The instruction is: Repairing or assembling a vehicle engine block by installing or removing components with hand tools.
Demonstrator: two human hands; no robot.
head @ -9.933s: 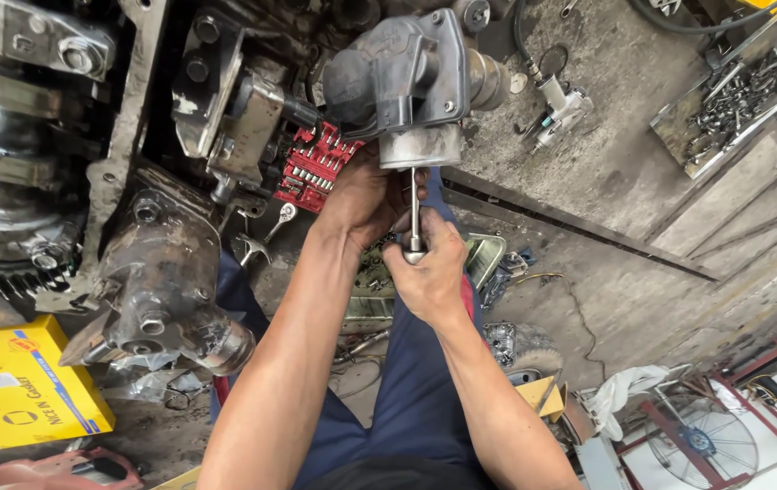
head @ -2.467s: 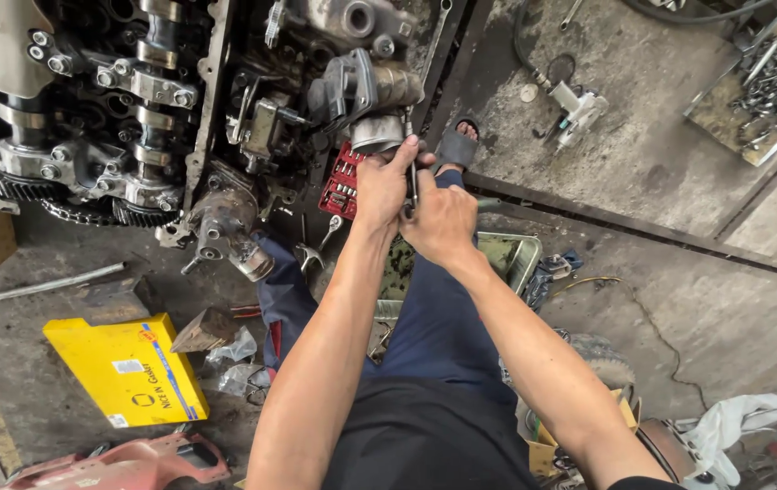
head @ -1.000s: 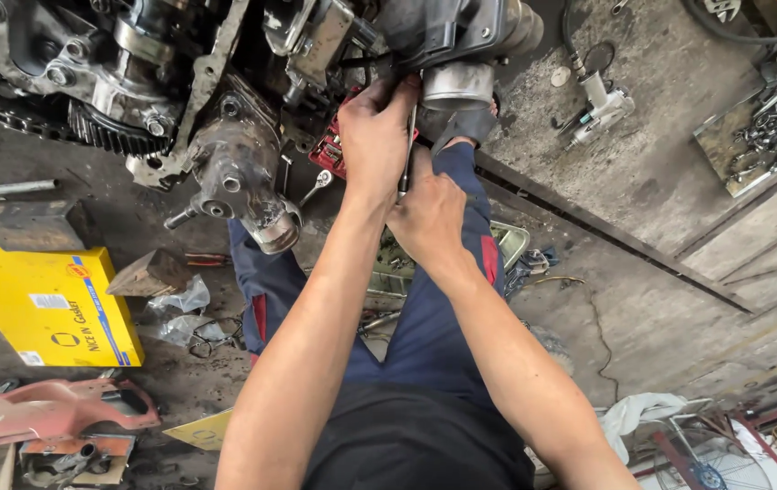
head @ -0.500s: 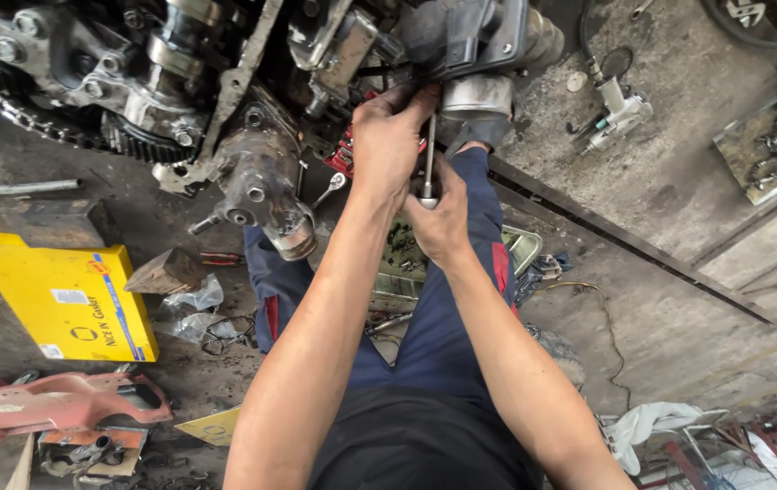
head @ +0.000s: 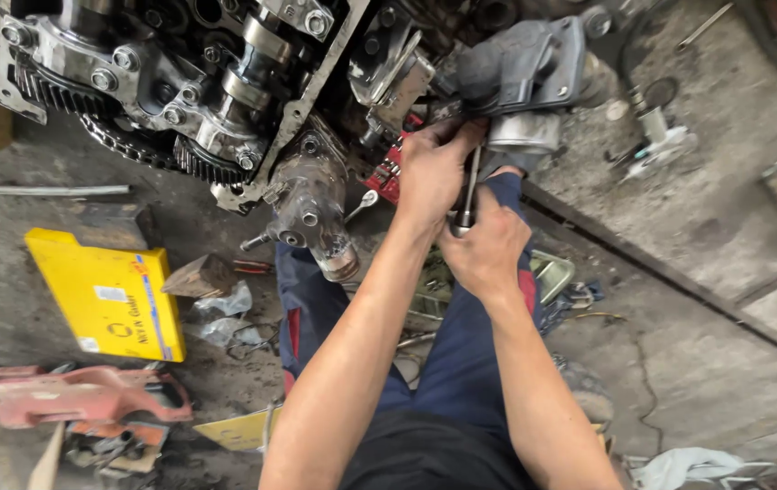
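Note:
My left hand [head: 432, 172] is up against the underside of a grey metal housing [head: 524, 63] on the engine, its fingers pinched around the top of a slim metal ratchet tool [head: 470, 186]. Just below, my right hand [head: 488, 249] is wrapped around that tool's handle. The tool stands nearly upright between both hands. A silver cylindrical part [head: 522, 132] sits under the housing, right of the tool. The tool's head is hidden by my left fingers.
An engine block [head: 225, 82] with toothed gears and bolts fills the top left, with a pump-like casting [head: 311, 204] hanging below it. On the dirty floor lie a yellow box [head: 107, 295], a red socket holder [head: 390, 172], a red plastic part [head: 71, 399] and a wood block [head: 202, 274].
Both hands keep their hold on the tool. The view has drifted, so the engine and hands sit a little lower and further right in the picture than a second ago.

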